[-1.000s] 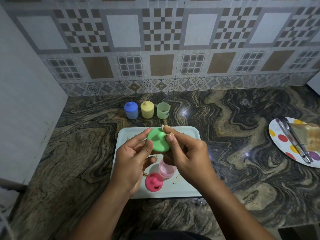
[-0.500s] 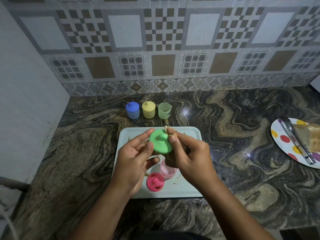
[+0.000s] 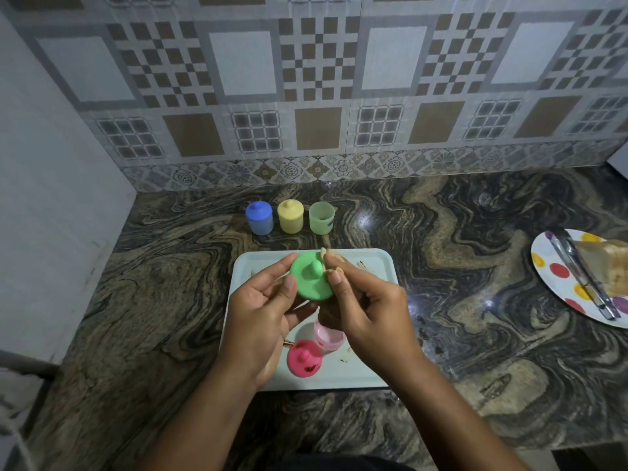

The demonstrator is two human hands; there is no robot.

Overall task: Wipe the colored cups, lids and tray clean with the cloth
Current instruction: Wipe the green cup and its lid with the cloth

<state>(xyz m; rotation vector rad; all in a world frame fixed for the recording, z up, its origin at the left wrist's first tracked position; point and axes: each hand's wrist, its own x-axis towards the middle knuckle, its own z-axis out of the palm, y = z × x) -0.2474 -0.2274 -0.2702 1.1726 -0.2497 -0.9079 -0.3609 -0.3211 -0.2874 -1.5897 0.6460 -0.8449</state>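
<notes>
Head | L hand [image 3: 259, 314] grasps green lid [image 3: 311, 283] by rim | R hand [image 3: 370, 312] pinches cloth [image 3: 327, 257] | lid prob. light, stiff, slick: hold rim

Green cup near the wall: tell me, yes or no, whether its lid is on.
No: the translucent green plastic cup stands open, and the left hand holds the round green lid.

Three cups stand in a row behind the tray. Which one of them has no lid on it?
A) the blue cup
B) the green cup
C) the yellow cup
B: the green cup is open at the top, while the blue cup and the yellow cup each carry a knobbed lid. The left hand holds the green lid over the tray, and the right hand pinches the cloth at its edge.
</notes>
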